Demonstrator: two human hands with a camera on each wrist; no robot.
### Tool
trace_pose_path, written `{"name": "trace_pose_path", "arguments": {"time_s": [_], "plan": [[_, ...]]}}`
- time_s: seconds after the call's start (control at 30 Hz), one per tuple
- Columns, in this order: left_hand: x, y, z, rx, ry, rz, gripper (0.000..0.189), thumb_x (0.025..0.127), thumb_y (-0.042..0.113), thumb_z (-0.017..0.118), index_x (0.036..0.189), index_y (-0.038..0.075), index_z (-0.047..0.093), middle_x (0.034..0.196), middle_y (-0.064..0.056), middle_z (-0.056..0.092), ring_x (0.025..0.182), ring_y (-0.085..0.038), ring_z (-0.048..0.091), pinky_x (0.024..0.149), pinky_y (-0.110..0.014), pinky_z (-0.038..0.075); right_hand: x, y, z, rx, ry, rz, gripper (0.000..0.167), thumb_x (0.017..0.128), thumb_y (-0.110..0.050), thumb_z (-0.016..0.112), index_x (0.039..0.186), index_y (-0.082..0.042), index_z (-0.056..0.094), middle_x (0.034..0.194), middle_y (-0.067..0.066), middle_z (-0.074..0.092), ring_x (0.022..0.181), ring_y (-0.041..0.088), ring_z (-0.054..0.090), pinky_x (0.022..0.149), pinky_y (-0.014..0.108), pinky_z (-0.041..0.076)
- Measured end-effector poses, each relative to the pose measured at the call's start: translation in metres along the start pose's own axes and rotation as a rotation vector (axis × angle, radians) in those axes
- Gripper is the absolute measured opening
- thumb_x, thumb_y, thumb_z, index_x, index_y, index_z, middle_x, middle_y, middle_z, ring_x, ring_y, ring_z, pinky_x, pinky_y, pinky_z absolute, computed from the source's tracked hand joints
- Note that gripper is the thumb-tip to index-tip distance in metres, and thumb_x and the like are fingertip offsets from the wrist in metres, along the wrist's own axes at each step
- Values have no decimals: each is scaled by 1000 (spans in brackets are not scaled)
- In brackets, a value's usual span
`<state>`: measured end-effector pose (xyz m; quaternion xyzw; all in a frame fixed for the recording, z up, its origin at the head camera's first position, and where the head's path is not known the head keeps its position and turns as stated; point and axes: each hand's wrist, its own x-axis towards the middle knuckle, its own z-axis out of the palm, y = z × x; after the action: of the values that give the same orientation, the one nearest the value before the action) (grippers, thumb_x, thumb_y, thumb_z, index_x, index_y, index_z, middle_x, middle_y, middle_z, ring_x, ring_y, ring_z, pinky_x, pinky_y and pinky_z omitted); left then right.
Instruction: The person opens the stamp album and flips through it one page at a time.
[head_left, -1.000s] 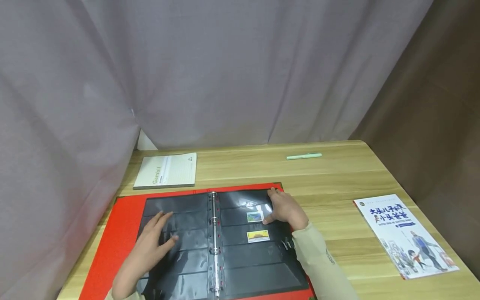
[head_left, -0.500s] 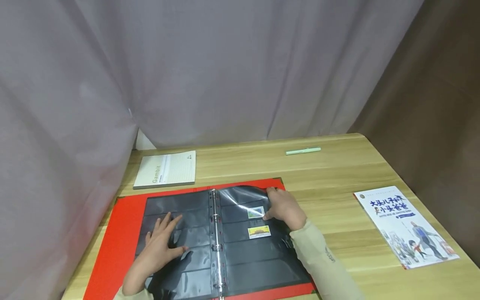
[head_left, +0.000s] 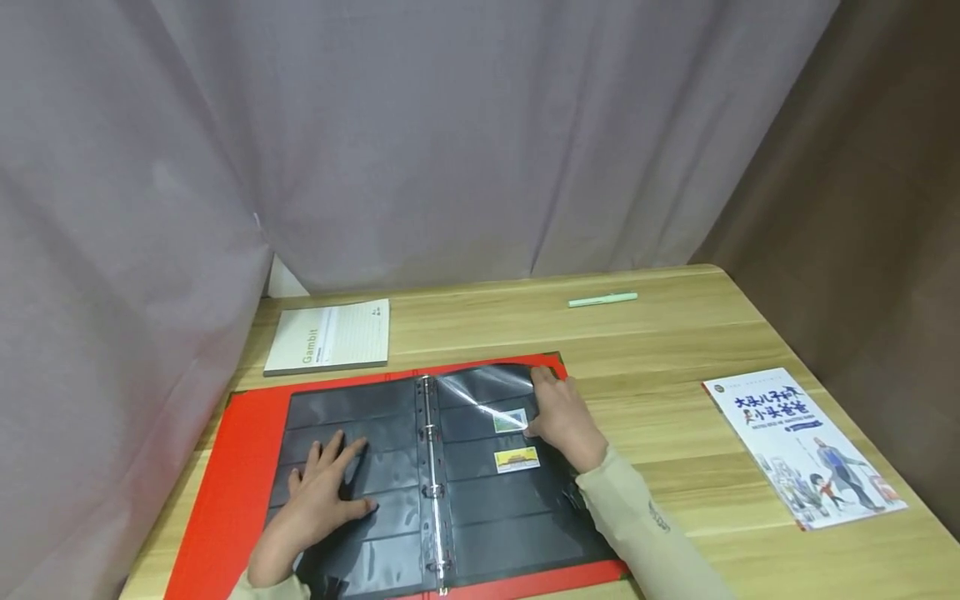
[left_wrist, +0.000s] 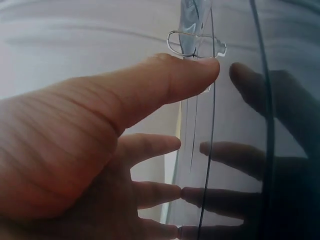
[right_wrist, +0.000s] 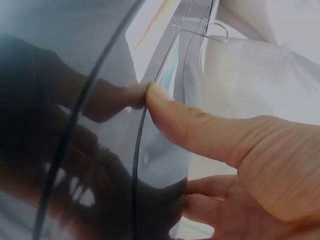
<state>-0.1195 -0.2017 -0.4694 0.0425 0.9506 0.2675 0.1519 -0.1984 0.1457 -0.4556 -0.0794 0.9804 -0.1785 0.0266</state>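
Note:
A ring-bound stamp album [head_left: 202,483] with a red cover lies open on the table, black pocket pages either side of its metal rings [head_left: 431,462]. On the left page [head_left: 386,562] my left hand [head_left: 315,500] rests with fingers spread; its reflection shows in the glossy sheet in the left wrist view. My right hand [head_left: 566,417] pinches the right page [head_left: 517,533] by its outer edge, thumb on top and other fingers at the edge. The page bows slightly near its top. Beside the thumb sits a blue-green stamp [head_left: 508,420], and below it a yellow stamp [head_left: 517,460].
Behind the album lies a pale notebook [head_left: 327,337] marked "Gambit". A light green pen [head_left: 603,300] is near the table's far edge. On the right lies a picture-covered book [head_left: 806,450]. Grey curtain [head_left: 405,142] hangs behind the wooden table [head_left: 675,342].
The right hand has drawn the right page's edge inward, so its top now bows. The left hand has shifted right and settled on the left page. The view has moved slightly.

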Motion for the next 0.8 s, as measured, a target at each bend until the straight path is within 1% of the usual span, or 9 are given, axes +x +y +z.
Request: {"name": "trace_pose_path", "arguments": {"time_s": [0.07,0.13,0.3,0.37,0.43,0.53,0.63,0.7,0.8], "plan": [[0,0,1,6,4,8,88,77,30,89,152,11,46,161,-32,21,143,-63,11,99,-86,12,-1,0,0,2,-9,4,103,61,-4,97,146,14,41,149,35,42,127,53,49,108,59,37],[0,0,2,11,12,17,86,77,28,89,151,11,48,160,-32,22,143,-63,11,98,-86,12,-2,-1,0,3,-16,0,108,64,-2,95,151,12,33,155,35,31,134,55,41,110,60,34],[-3,2,1,24,25,24,84,76,27,90,148,9,51,160,-31,22,143,-63,11,98,-86,12,-5,-7,2,-16,-13,8,113,68,1,92,159,-1,25,163,30,17,123,61,43,93,55,50],[-4,2,1,29,27,20,84,75,27,90,147,8,51,160,-31,23,143,-63,11,98,-86,13,-6,-7,3,-3,-5,23,115,68,1,91,160,-3,23,163,31,11,120,61,44,85,53,53],[-4,2,1,34,32,17,84,75,27,91,147,8,51,160,-31,23,143,-63,11,98,-86,13,-7,-5,3,36,16,34,118,67,1,92,160,-2,20,163,33,8,122,63,43,82,54,54],[-3,1,1,41,42,15,84,74,27,91,146,6,52,160,-32,24,142,-63,12,98,-86,13,-9,-1,3,87,35,30,120,68,-1,92,159,5,14,160,39,9,125,65,41,83,56,53],[-3,0,3,43,44,10,85,74,27,91,146,6,52,160,-31,24,143,-63,12,98,-86,14,-13,5,3,103,42,13,118,70,-3,91,156,11,11,156,43,14,130,63,38,91,58,50],[-2,0,4,40,44,10,85,74,27,91,146,6,52,160,-31,24,143,-62,12,99,-85,14,-16,9,2,100,63,-6,114,71,0,89,154,15,13,153,44,21,131,60,41,97,58,47],[-2,-1,4,34,45,7,85,74,27,91,146,6,52,160,-31,23,143,-62,12,99,-85,13,-21,13,1,112,118,-38,109,69,6,85,152,18,17,147,44,34,127,55,48,100,57,46]]}}
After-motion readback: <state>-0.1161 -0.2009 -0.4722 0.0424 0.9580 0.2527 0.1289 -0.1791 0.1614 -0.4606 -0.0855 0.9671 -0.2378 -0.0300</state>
